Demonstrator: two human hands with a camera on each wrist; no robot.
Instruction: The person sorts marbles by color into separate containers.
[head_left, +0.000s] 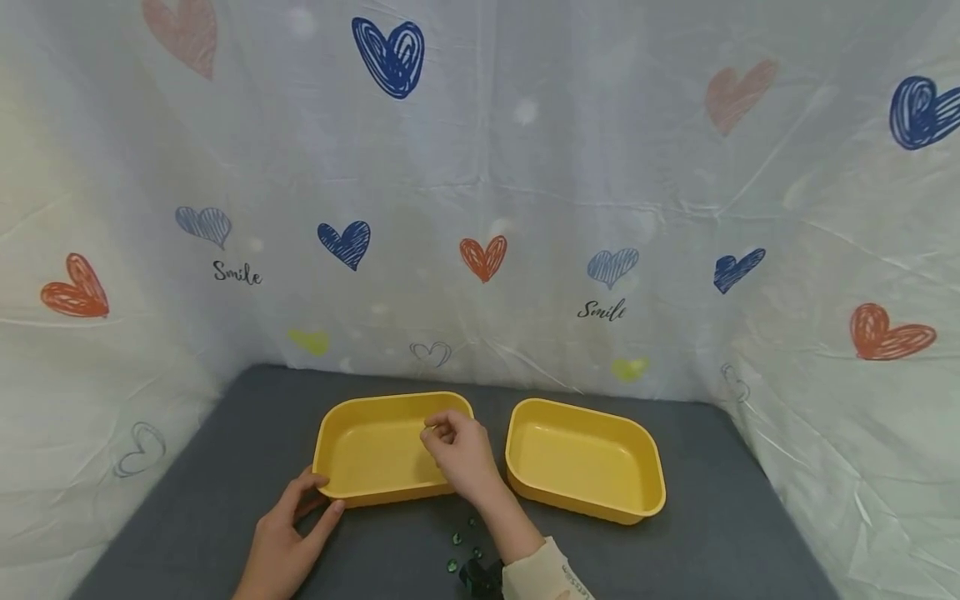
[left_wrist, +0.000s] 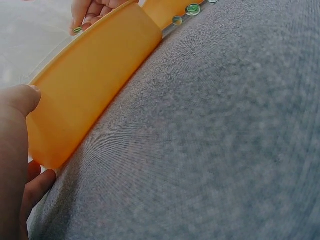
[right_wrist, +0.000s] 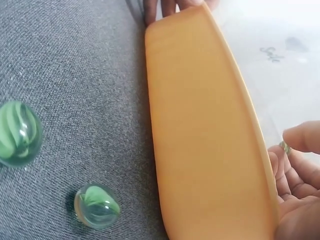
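Left yellow tray (head_left: 375, 450) sits on the grey tabletop (head_left: 405, 562), long axis running left-right, right end angled slightly away from the person; right yellow tray (head_left: 585, 458) also lies lengthwise left-right, but its right end swings toward the person; the two stand close, with a narrow gap between. Left hand (head_left: 288, 533) grips the left tray's near-left corner, thumb on the outer near wall, fingers around the corner; right hand (head_left: 461, 450) is over that tray's right end, fingers curled, thumb and fingertip pinching one small green marble (right_wrist: 285, 146), mostly covered; marble is round, so no pointing direction. Count: two trays, two hands, one marble pinched, four loose marbles (head_left: 457, 538) visible from the head, on the tabletop near side of the trays, by the right forearm. Head view barely shows the pinched marble; both wrist views do; left wrist view has three loose ones at its top edge, last one cut off; right wrist view gets only two, but close enough to read green swirls in clear glass.
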